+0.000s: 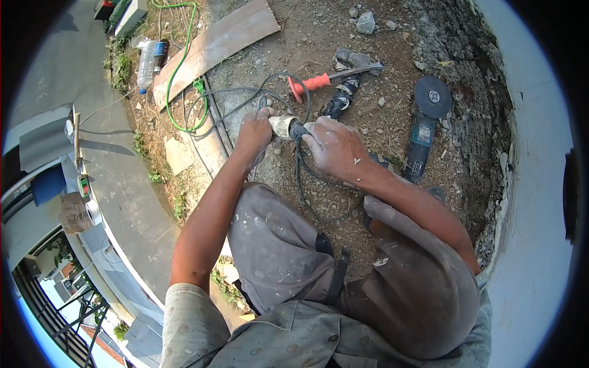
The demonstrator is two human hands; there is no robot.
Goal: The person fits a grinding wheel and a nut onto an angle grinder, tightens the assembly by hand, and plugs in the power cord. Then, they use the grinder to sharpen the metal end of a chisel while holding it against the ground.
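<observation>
My left hand (255, 134) is closed round the left end of a short white cylindrical socket (281, 127). At the socket's right end, my right hand (331, 145) grips a dark plug (299, 130) with its fingers pressed together. The plug and socket touch or nearly touch; whether the prongs are inside is hidden. A dark cable (299, 178) loops below and behind both hands. Just beyond them lies a chisel with an orange-red handle (314, 84).
An angle grinder (422, 138) lies on the dirt at right, near the white wall (540, 202). A wooden board (224, 46), green cord (189, 43), plastic bottle (146, 66) and stones (365, 23) are further off. My knees are bent below my hands.
</observation>
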